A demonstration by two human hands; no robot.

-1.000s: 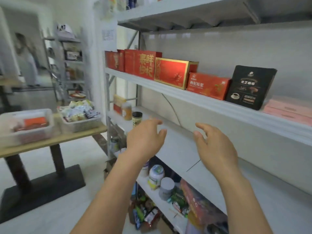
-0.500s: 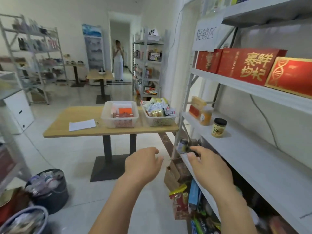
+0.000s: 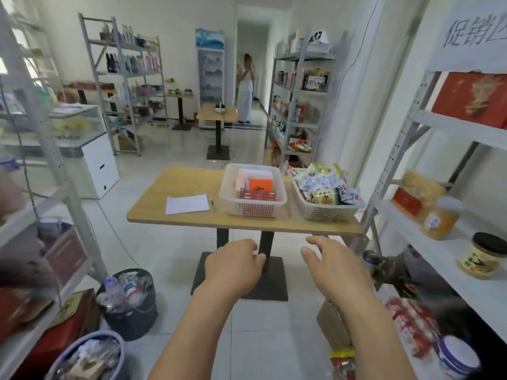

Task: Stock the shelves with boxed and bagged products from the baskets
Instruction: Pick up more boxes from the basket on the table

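basket of boxes (image 3: 248,212) and basket of snack bags (image 3: 326,213) stand side by side on the wooden table (image 3: 189,182). left hand (image 3: 233,266) and right hand (image 3: 334,267) hover short of it, empty, fingers loose. step close, then lift one box squarely by its sides.

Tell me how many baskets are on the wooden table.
2. The basket of boxes stands near the middle of the table; the basket of bagged snacks stands beside it at the table's right end. No other seems hidden behind them.
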